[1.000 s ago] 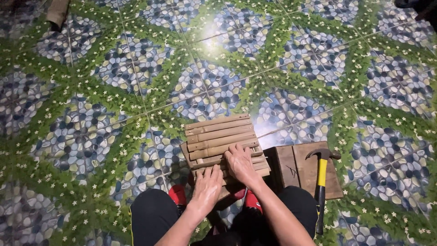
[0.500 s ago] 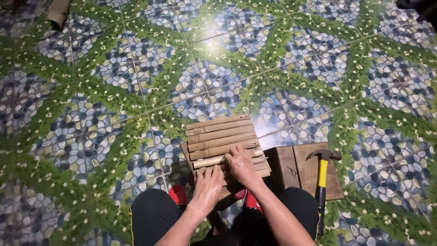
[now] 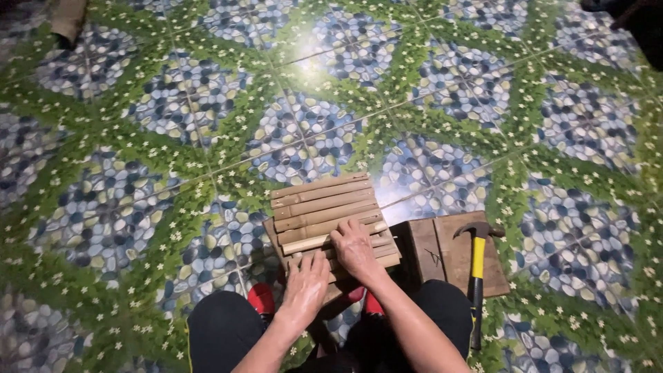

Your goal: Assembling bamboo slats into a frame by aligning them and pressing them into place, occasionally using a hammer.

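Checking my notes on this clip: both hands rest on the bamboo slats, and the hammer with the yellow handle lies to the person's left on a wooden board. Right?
Not quite. The head view shows the hammer to the person's right, lying on the wooden board. The rest holds: the left hand and right hand both rest on the bamboo slats.

No packages showing, no labels, no signs, no screens appearing anywhere in view
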